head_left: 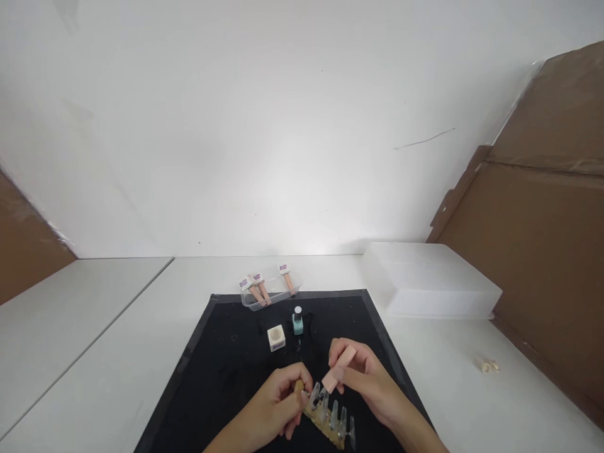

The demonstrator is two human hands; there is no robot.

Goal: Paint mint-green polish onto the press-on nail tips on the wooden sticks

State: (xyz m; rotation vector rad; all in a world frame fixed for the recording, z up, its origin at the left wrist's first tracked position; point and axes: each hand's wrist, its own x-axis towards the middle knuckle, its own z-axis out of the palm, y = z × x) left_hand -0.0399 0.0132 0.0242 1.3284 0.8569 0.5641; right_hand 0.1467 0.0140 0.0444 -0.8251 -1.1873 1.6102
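My left hand (282,399) is closed around one end of a tan, scalloped display stand (326,429) that carries a row of several clear nail tips (334,415). In my right hand (365,374) is a pale pink bar (340,368), pinched between thumb and fingers. Its lower end is at the nail tips near my left hand; whether it touches them I cannot tell. Farther up the black mat stand a white cube (276,338) with a round hollow on top and a small teal nail polish bottle (297,322) with a white cap.
A shallow clear tray (276,289) at the mat's (226,352) far edge holds several pink sticks with printed white ends. To the right sits a translucent white plastic box (431,280). Small cream pieces (487,365) lie on the white table (453,384). Brown cardboard (542,251) bounds the right side.
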